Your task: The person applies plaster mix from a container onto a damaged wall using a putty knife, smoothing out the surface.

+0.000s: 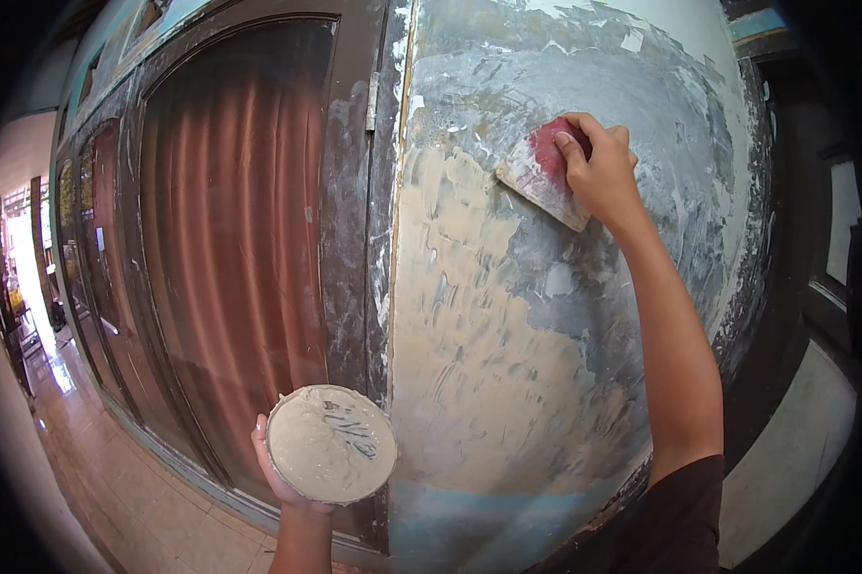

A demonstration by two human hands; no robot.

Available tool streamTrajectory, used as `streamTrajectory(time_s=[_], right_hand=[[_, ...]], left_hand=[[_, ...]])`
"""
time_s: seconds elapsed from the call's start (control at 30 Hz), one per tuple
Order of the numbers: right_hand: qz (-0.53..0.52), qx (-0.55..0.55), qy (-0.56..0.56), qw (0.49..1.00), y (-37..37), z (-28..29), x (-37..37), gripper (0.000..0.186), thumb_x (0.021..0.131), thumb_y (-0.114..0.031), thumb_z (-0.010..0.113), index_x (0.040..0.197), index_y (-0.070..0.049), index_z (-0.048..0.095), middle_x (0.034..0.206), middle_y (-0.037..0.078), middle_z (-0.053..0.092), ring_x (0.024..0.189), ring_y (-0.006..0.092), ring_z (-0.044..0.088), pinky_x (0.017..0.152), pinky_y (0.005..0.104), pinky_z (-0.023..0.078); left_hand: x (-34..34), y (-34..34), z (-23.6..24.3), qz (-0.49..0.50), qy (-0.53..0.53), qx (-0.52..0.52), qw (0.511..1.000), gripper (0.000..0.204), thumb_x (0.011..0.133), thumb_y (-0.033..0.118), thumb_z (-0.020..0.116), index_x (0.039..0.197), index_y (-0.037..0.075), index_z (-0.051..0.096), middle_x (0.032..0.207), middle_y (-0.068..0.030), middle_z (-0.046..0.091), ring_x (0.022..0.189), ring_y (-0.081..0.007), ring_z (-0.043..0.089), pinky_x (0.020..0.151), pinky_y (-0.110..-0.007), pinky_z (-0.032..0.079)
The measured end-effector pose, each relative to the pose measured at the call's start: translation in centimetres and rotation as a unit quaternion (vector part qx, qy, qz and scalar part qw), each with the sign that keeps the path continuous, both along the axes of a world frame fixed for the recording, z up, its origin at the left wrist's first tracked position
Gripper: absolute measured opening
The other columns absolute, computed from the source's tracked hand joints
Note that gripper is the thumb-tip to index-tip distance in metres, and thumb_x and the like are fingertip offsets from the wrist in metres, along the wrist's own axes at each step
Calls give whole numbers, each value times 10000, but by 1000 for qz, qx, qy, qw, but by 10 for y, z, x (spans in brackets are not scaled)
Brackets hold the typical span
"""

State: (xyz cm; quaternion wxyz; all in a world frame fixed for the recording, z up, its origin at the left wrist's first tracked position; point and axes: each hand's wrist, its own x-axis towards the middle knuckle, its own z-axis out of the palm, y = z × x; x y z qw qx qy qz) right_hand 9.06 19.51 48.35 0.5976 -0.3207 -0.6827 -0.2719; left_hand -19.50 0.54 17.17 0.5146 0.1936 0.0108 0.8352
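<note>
the red-and-white scraper (545,177) sits right of the upper middle of the frame, in front of a patchy grey wall (660,105). the right hand (605,172) pinches its upper right part, thumb laid on the face and fingers curled over the far side, so that grip is pressed together on the tool. the long straight edge slants down to the right, well clear of the fingers; whether it touches the wall cannot be told.

it looks light and thin, likely firm with some give toward the edge. the reddish end by the hand is the place to take hold, as the lower left face is smeared whitish and would probably be slicker. a thumb set broadly against a few fingers should keep the flat piece from twisting.

the round container (356,498) is at the lower middle of the frame, its mouth turned toward the viewer, filled with cream paste (302,450) marked by a few dark streaks. the left hand (299,504) cradles it from below and behind, with fingers bent up around its left side; how the palm sits is hidden. it is probably the heavier of the two, weighted by soft, sticky paste, and best borne from underneath rather than by the rim, where smears could make it slip.

similar cream coating (450,383) covers the wall's lower left part, right of the curtained door (240,239).
</note>
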Motion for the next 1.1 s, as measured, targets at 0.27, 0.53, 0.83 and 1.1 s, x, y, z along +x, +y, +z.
streamTrajectory(time_s=[0.27,0.53,0.83,1.1], right_hand=[[-19,-23,-38,999,-3,2,-12,264,977,-275,676,1199,-141,727,1060,124,724,1157,311,515,1001,516,310],[-38,-57,-56,996,-14,-6,-10,279,973,-228,691,1219,-100,664,1037,142,722,1168,322,515,1000,536,295],[-76,-84,-103,988,-34,4,-7,262,984,-180,678,1208,-113,558,1011,144,724,1168,337,511,992,533,284],[-35,-51,-65,996,-32,10,-2,247,1002,-231,667,1213,-104,650,1059,113,737,1160,304,508,998,509,286]], left_hand=[[2,1,2,-5,14,36,999,678,1014,644,348,1352,127,628,1311,-118,670,1146,-370,657,945,-565,568],[-8,2,-4,8,14,24,1000,628,1021,618,351,1314,152,653,1310,-104,674,1157,-336,658,963,-541,566],[-7,-7,-3,7,49,25,998,644,1022,624,351,1322,143,657,1316,-119,676,1162,-342,660,956,-551,568],[-11,-9,-10,2,24,48,999,670,1015,635,347,1335,131,650,1320,-139,669,1171,-351,652,970,-545,564]])
